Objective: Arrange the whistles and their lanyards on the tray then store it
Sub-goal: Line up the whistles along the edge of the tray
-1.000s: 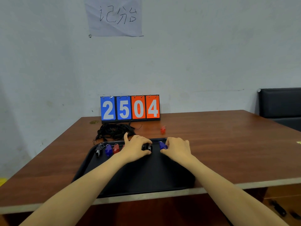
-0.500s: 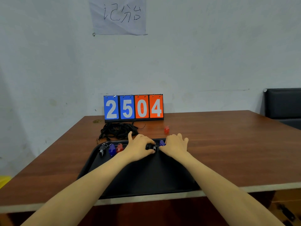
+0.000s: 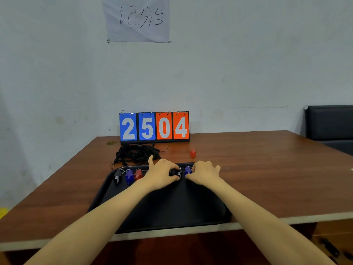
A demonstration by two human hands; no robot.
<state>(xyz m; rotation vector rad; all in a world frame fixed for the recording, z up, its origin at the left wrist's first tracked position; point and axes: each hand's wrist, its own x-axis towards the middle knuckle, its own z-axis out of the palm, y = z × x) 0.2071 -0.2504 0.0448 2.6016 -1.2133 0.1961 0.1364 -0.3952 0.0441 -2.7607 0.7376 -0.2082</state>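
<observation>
Five whistles at least lie along the far side of the black tray (image 3: pixel 162 207) at the tabletop's (image 3: pixel 267 178) near edge: three whistles (image 3: pixel 129 175) at its left, a black whistle (image 3: pixel 175 173) held in the curled grip of the left hand (image 3: pixel 162 174), and a blue whistle (image 3: pixel 188 170) at the right hand (image 3: pixel 205 173), whose grip cannot be told. Beyond the tray, the red whistle (image 3: pixel 193 153) and tangled lanyards (image 3: pixel 136 153) remain unplaced, and storing appears undone. A scoreboard (image 3: pixel 154 127) reads 2504; the wall paper (image 3: pixel 136 19) says "记分台".
</observation>
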